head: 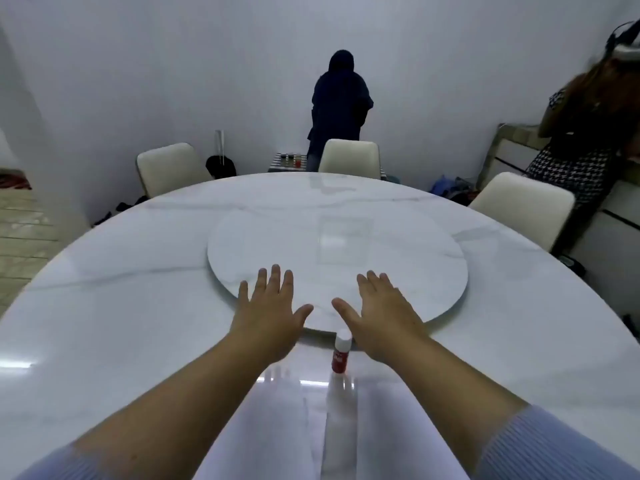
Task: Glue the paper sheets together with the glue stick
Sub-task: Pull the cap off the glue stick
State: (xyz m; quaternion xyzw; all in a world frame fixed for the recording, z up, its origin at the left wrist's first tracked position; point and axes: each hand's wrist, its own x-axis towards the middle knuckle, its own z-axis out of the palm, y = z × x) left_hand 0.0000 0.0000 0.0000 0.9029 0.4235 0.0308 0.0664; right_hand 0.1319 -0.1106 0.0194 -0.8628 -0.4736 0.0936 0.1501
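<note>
A red glue stick [341,355] with a white cap stands upright on the white marble table [104,341], just in front of the raised round turntable [415,258]. My left hand [268,313] and my right hand [382,320] are stretched out flat, palms down, fingers spread, over the near edge of the turntable. Neither hand holds anything. The glue stick is between my wrists, close to the right one. White paper sheets [287,427] lie on the table under my forearms; their edges are hard to tell from the glossy surface.
Three cream chairs [349,157] stand around the far side of the table. One person in dark clothes [341,102] stands at the back wall, another in a patterned dress [581,140] at the right by a counter. Bags lie on the floor.
</note>
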